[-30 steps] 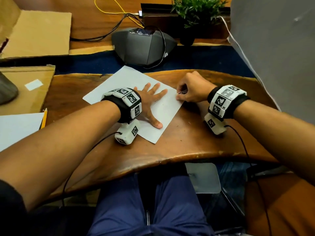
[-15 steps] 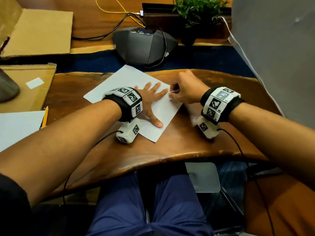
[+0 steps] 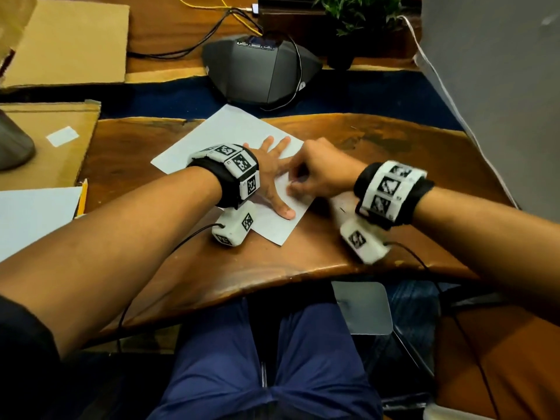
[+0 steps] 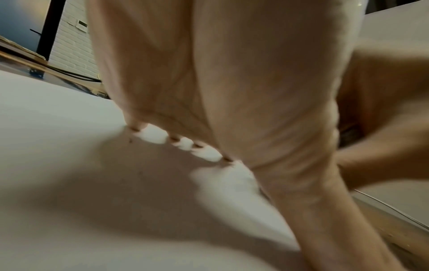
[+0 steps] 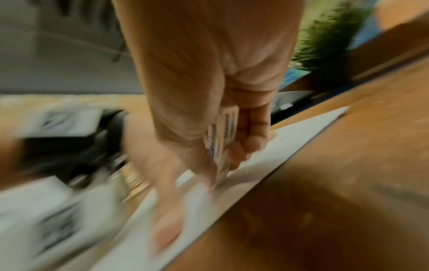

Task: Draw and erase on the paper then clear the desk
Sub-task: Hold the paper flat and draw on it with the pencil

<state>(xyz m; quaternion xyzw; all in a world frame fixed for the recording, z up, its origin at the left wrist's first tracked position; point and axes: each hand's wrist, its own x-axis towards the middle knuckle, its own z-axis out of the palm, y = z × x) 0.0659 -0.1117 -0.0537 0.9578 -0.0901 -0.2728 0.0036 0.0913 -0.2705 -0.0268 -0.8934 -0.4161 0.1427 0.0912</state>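
Note:
A white sheet of paper (image 3: 218, 137) lies at an angle on the wooden desk (image 3: 303, 268). My left hand (image 3: 272, 174) lies flat on it with fingers spread, pinning it down; in the left wrist view the palm (image 4: 209, 73) hovers over the paper (image 4: 58, 128) with fingertips touching. My right hand (image 3: 306, 177) sits just right of the left thumb and index finger. It pinches a small white eraser (image 5: 223, 139) with a printed sleeve, whose lower end touches the paper (image 5: 290, 135). In the head view the eraser is almost hidden by the fingers.
A grey speakerphone (image 3: 260, 71) with cables stands behind the paper, with a potted plant (image 3: 357, 13) beyond it. Cardboard sheets (image 3: 69, 40) lie at the left. A yellow pencil (image 3: 82, 197) rests beside another white sheet (image 3: 30, 219). A grey panel (image 3: 500, 86) rises at the right.
My right hand has slid left and nearer across the paper with the eraser, from the sheet's right edge to beside my left thumb. The left hand has stayed flat in place.

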